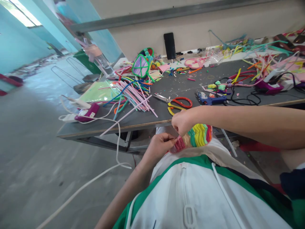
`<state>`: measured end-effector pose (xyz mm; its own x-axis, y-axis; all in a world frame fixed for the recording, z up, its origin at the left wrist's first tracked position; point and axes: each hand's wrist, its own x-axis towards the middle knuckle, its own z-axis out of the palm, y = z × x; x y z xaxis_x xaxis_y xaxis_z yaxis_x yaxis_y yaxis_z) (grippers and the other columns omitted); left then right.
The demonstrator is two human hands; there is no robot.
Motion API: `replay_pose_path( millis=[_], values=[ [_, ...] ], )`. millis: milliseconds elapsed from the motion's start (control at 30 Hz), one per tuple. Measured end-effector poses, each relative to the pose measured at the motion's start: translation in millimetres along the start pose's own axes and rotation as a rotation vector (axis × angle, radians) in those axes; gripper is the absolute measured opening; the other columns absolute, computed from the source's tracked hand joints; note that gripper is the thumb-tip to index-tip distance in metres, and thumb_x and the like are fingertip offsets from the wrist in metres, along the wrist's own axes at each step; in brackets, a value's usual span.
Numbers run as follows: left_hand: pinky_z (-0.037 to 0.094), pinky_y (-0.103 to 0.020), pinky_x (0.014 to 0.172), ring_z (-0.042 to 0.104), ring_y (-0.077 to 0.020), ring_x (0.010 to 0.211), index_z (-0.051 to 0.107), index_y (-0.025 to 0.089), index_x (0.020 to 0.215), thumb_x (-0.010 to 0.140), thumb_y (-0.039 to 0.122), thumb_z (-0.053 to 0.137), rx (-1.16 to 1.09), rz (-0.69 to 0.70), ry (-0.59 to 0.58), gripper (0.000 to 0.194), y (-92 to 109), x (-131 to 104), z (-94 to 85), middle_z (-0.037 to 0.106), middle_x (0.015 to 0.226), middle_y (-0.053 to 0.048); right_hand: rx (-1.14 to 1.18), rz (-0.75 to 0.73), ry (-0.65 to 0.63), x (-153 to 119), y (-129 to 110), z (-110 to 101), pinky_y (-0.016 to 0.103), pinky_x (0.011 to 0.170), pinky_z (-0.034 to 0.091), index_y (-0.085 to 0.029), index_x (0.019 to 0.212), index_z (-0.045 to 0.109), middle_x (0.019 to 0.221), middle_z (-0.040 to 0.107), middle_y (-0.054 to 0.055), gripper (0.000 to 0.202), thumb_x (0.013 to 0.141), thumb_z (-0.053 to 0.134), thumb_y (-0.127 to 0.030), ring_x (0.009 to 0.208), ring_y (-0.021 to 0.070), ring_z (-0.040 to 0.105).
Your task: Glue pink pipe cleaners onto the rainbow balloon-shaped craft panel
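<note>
- Teal-walled room, grey concrete floor [35,159]; head view, a long dark-grey tabletop [205,83] runs across, cluttered with craft bits.
- Fuzzy multicoloured striped piece [200,135] (pink, beige, mint, yellow, red-orange bands) sits in the lap, just off the tabletop's front edge.
- Left hand [160,144]: thumb and index fingers together, pinched on its pink end.
- Right hand [182,122]: curled over the same end, close to the left; fingertips hidden, can't tell if they're clamped on anything.
- Scissors with one red and one yellow handle [170,100] lie just beyond the right hand, near the tabletop edge.
- Bundle of pale-pink fuzzy stems [135,97] to the left of the scissors, one reaching past the edge; blue glue gun [213,100] to the right.
- Purple-and-white power strip [89,113] at the left corner, white cable [88,184] dropping to the side.
- Handling, my read: keep the left pinch firm but light so the fuzz isn't crushed. Work right fingers close to that pinch, small pulls only, bands kept flush. Brace the piece against the lap; soft stuff probably flexes. Keep forearm clear of the scissors.
</note>
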<state>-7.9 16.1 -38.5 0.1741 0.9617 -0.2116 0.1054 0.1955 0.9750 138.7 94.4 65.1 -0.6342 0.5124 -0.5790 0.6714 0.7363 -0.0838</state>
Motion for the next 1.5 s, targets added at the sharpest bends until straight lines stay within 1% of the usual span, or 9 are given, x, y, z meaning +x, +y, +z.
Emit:
replay_pose_path(
  millis=[433,567,667,833,933,1067,1167,1267,1500],
  values=[
    [0.046,-0.025,0.059,0.060,-0.0149,0.062,0.076,0.016,0.075,0.072,0.027,0.070,0.117,0.041,-0.058,0.013,3,-6,2.7,0.071,0.071,-0.003,-0.006,-0.024,-0.002,2,2,1,0.030,0.062,0.042,-0.014,0.092,0.076,0.088,0.072,0.008,0.028,0.067,0.065,-0.019,0.079,0.0224,0.063],
    [0.047,-0.025,0.061,0.061,-0.0149,0.062,0.076,0.016,0.076,0.070,0.026,0.073,0.038,0.033,-0.056,0.012,1,-3,-2.6,0.071,0.072,-0.003,0.114,-0.072,-0.004,0,14,-6,0.028,0.060,0.042,-0.014,0.094,0.075,0.088,0.071,0.007,0.030,0.073,0.067,-0.034,0.076,0.0203,0.062],
    [0.048,-0.025,0.060,0.061,-0.0138,0.059,0.075,0.014,0.074,0.066,0.027,0.077,-0.060,0.017,-0.013,0.015,2,0,-9.1,0.071,0.069,-0.003,0.267,-0.090,0.119,-11,27,-19,0.026,0.067,0.044,-0.014,0.104,0.072,0.100,0.071,0.007,0.040,0.084,0.060,-0.046,0.086,0.0191,0.063],
    [0.046,-0.022,0.054,0.058,-0.0108,0.052,0.074,0.012,0.073,0.062,0.029,0.083,-0.245,0.049,0.083,0.022,13,2,-22.3,0.070,0.064,-0.004,0.494,0.027,0.454,-49,52,-31,0.023,0.077,0.045,-0.017,0.113,0.067,0.111,0.070,0.006,0.033,0.090,0.056,-0.039,0.098,0.0187,0.063],
    [0.048,-0.022,0.053,0.059,-0.0103,0.051,0.073,0.012,0.074,0.060,0.027,0.085,-0.358,0.067,0.150,0.024,20,2,-28.2,0.071,0.064,-0.004,0.590,0.132,0.754,-73,71,-13,0.026,0.086,0.046,-0.016,0.110,0.066,0.110,0.071,0.007,0.029,0.089,0.056,-0.033,0.100,0.0195,0.063],
    [0.051,-0.023,0.056,0.062,-0.0116,0.053,0.073,0.012,0.073,0.059,0.026,0.086,-0.466,0.125,0.187,0.024,24,3,-31.2,0.072,0.067,-0.004,0.704,0.436,1.114,-87,107,41,0.026,0.083,0.049,-0.014,0.115,0.060,0.111,0.068,0.010,0.035,0.082,0.058,-0.027,0.098,0.0190,0.064],
    [0.051,-0.024,0.057,0.064,-0.0127,0.055,0.073,0.013,0.076,0.061,0.028,0.085,-0.483,0.147,0.213,0.025,24,4,-30.4,0.073,0.068,-0.004,0.676,0.593,1.126,-85,129,85,0.031,0.077,0.051,-0.007,0.114,0.056,0.101,0.068,0.017,0.036,0.082,0.051,-0.023,0.085,0.0211,0.065],
    [0.051,-0.022,0.055,0.063,-0.0120,0.053,0.073,0.013,0.079,0.062,0.029,0.085,-0.481,0.156,0.263,0.026,25,3,-29.6,0.071,0.065,-0.003,0.603,0.697,1.085,-77,141,114,0.031,0.080,0.051,-0.013,0.114,0.058,0.101,0.069,0.014,0.033,0.084,0.047,-0.023,0.087,0.0206,0.066],
    [0.052,-0.023,0.055,0.062,-0.0120,0.052,0.074,0.014,0.081,0.062,0.030,0.085,-0.458,0.187,0.308,0.027,29,-2,-35.1,0.071,0.065,-0.002,0.338,0.834,1.041,-68,151,121,0.040,0.093,0.039,-0.015,0.123,0.059,0.127,0.061,0.018,0.044,0.082,0.045,-0.020,0.117,0.0308,0.052]
  ],
)
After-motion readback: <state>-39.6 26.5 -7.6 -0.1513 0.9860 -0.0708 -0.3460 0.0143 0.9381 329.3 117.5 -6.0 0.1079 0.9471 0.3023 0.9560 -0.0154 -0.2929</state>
